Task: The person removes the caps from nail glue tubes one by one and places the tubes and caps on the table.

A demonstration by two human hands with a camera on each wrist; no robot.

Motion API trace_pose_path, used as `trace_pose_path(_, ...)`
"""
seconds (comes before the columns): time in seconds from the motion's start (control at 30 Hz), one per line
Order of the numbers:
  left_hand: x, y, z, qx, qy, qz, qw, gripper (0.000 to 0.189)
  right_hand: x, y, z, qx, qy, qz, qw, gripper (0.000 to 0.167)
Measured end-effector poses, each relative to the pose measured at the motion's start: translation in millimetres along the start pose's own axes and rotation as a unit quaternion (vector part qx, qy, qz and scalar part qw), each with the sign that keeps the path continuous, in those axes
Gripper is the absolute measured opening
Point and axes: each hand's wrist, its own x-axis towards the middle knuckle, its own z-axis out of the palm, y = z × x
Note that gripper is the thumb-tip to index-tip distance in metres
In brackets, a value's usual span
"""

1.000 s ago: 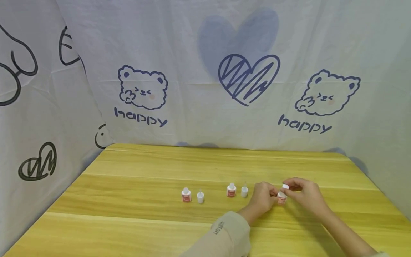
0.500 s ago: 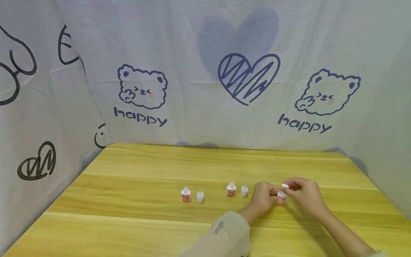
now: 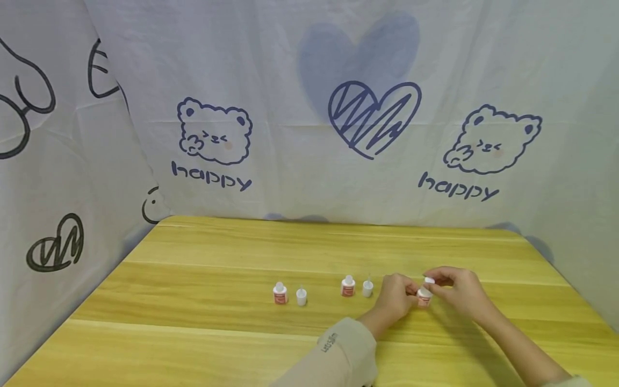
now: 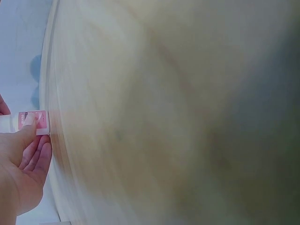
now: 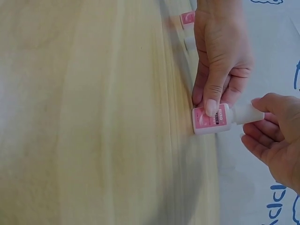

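Note:
A small white bottle with a pink label [image 3: 424,299] stands upright on the table at the right. My left hand [image 3: 397,296] pinches its body between thumb and fingers; the left wrist view shows the thumb across the label [image 4: 41,121]. Above, my right hand [image 3: 459,290] pinches the white cap [image 3: 429,281] at the bottle's top. In the right wrist view the cap [image 5: 251,115] lines up with the bottle's neck, partly covered by the fingertips. Whether it is seated or loose I cannot tell.
To the left stand two similar uncapped bottles, a nearer one [image 3: 347,286] and a farther one [image 3: 280,294]. Beside each is an upturned white cap with a thin applicator pointing up, one cap [image 3: 367,288] near my left hand and another cap [image 3: 301,296]. A printed cloth [image 3: 290,177] hangs behind the wooden table [image 3: 217,333].
Both hands stay almost in place around the bottle and its cap. The other bottles and caps have not moved.

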Motion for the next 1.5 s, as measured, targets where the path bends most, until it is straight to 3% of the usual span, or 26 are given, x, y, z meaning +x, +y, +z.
trace_pose_path(0.27, 1.2, -0.6, 0.8, -0.004, -0.001, -0.005, 1.0, 0.006, 1.0, 0.8, -1.2, 0.009, -0.014, 0.005, 0.9998, 0.021)
trace_pose_path(0.63, -0.2, -0.2, 0.1, 0.002, 0.005, 0.008, 1.0, 0.008, 1.3, 1.9, 2.7, -0.023, 0.032, 0.018, 0.999, 0.011)
trace_pose_path(1.13, 1.6, 1.5, -0.1, 0.022, 0.003, -0.009, 0.9997, 0.006, 3.0, -3.5, -0.2, -0.017, 0.01, 0.021, 0.9996, 0.011)
trace_pose_path(1.5, 1.6, -0.2, 0.3, 0.002, -0.004, -0.016, 0.9999, 0.008, 3.8, -2.6, -1.6, -0.016, -0.015, 0.016, 0.9996, 0.014)
